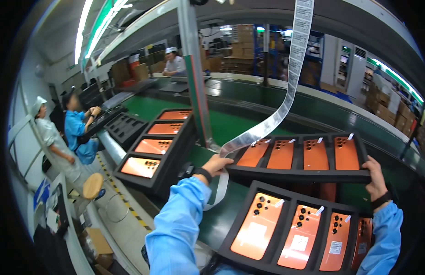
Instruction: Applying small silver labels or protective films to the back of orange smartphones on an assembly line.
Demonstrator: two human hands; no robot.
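My left hand (216, 165) is closed at the left end of a black foam tray (304, 174), and my right hand (375, 176) grips its right end. Several orange smartphones lie in its slots, backs up, with small white tabs by their cameras. Beside my left hand passes a long strip of printed labels (292, 73), its pale tail (220, 190) curling below the wrist. Closer to me, partly under the held tray, sits a second foam tray (280, 229) of orange smartphones; white labels show on their backs. My right forearm covers part of its right end.
Left of my hands stands a stack of foam trays (173, 165) with orange phones on top. A black tray with vacant slots (124, 127) lies beyond it. A metal post (196, 91) rises from the green conveyor belt (226, 126). Co-workers and a round stool (93, 185) are left.
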